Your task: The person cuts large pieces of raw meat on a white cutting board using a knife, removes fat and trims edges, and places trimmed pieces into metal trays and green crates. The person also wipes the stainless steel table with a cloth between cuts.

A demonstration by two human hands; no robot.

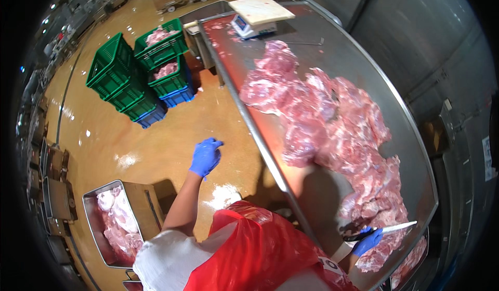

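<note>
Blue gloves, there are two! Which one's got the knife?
The one on the right hand, holding the knife by the meat. The glove on the left hand is out over the floor, with no knife.

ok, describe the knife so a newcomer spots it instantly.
Start at the big steel table on the right, strewn with raw meat. At its near end, the blue-gloved right hand grips the black-handled knife, tip pointing right. Its straight, pale blade stands out against the lumpy pink meat.

White glare spots the floor [218,117]; edges curve into black.
</note>
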